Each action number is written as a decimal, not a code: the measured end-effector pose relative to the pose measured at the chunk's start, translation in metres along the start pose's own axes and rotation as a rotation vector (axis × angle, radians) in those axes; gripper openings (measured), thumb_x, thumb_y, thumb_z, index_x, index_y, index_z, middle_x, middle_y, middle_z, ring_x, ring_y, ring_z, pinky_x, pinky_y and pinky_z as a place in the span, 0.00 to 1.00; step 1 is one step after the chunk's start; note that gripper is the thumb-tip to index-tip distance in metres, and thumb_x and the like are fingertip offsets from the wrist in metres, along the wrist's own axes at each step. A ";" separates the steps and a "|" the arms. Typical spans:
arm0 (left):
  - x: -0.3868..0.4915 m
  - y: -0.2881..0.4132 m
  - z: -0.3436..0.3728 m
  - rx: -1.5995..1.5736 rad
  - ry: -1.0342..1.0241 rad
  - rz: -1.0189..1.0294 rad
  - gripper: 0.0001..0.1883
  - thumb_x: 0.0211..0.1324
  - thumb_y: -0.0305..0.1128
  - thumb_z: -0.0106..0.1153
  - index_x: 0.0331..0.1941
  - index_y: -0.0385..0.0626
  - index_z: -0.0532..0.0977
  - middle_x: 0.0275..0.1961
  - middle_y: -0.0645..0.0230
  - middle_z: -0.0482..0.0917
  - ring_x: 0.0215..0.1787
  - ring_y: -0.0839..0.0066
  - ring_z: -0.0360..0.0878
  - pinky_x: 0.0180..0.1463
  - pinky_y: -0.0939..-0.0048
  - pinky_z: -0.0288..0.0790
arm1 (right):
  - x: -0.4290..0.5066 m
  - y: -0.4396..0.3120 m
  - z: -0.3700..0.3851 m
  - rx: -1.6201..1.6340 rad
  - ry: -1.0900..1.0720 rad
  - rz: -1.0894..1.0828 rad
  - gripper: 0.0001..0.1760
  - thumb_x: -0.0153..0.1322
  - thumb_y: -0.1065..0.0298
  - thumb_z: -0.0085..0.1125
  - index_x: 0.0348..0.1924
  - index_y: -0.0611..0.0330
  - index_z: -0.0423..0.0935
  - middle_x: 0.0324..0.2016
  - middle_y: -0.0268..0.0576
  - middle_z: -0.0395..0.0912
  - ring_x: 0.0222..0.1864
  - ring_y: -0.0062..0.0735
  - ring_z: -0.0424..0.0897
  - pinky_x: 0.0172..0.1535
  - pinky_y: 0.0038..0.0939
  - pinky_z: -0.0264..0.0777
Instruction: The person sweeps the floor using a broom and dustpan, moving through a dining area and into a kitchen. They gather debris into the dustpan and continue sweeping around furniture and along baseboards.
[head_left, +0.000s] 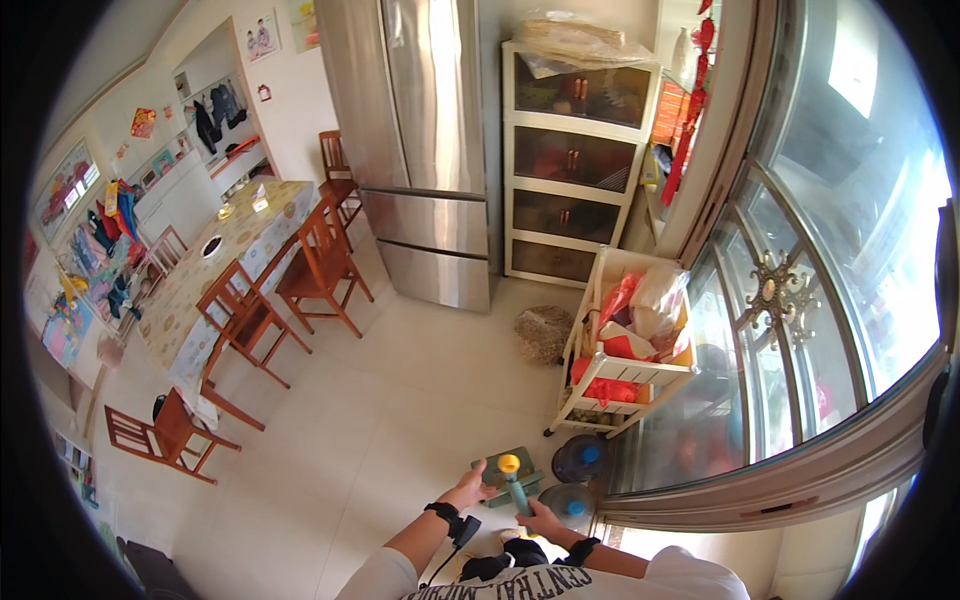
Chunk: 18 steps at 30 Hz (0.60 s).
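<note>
A teal tube-shaped handle with a yellow round end (517, 487) is gripped by my right hand (541, 519), low in the picture; what kind of tool it is, I cannot tell. To its left my left hand (472, 489) is spread, fingers apart, with nothing held. Both wrists wear black straps, and a black device with a cable sits by the left one. Beyond and below my hands, a green folding stool or stand (511, 463) is on the tiled floor, partly hidden by the hands and the handle.
Two water jugs with blue caps (576, 460) stand right of my hands, beside a wheeled cart (646, 369) full of bags. A round woven object (543, 335) lies near it. The glass sliding door (739, 375) is at right, the refrigerator (435, 225) ahead, wooden chairs (251, 322) and a table (176, 300) left.
</note>
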<state>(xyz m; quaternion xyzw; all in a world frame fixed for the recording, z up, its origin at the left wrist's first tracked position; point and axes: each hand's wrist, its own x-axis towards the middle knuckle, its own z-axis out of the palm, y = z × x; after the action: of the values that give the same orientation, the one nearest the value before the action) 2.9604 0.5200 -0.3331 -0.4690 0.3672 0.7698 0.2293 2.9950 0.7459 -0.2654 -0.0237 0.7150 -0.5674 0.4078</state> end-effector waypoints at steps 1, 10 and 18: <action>-0.014 -0.002 -0.019 0.043 -0.004 0.057 0.40 0.57 0.57 0.50 0.64 0.41 0.51 0.59 0.42 0.56 0.53 0.48 0.68 0.51 0.48 0.71 | -0.003 0.001 -0.001 -0.059 -0.011 -0.032 0.24 0.63 0.65 0.63 0.50 0.63 0.69 0.29 0.39 0.75 0.30 0.24 0.73 0.34 0.29 0.69; -0.148 -0.020 -0.319 -0.289 0.245 0.397 0.29 0.65 0.49 0.40 0.58 0.34 0.58 0.53 0.36 0.68 0.50 0.47 0.74 0.53 0.50 0.71 | -0.006 0.028 0.014 -0.533 0.395 -0.028 0.30 0.58 0.56 0.67 0.47 0.65 0.71 0.33 0.54 0.78 0.36 0.46 0.79 0.40 0.38 0.72; -0.256 -0.164 -0.607 -0.559 0.641 0.291 0.27 0.67 0.46 0.31 0.56 0.30 0.59 0.48 0.32 0.70 0.46 0.43 0.76 0.46 0.48 0.75 | -0.032 0.005 0.085 -0.793 1.287 0.320 0.51 0.55 0.48 0.70 0.60 0.68 0.52 0.53 0.59 0.62 0.55 0.56 0.65 0.55 0.45 0.64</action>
<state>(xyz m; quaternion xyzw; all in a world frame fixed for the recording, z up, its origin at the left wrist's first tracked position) 3.5271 0.1468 -0.3383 -0.6712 0.2597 0.6795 -0.1425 3.0702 0.6964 -0.2540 0.2701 0.9558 -0.1052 -0.0502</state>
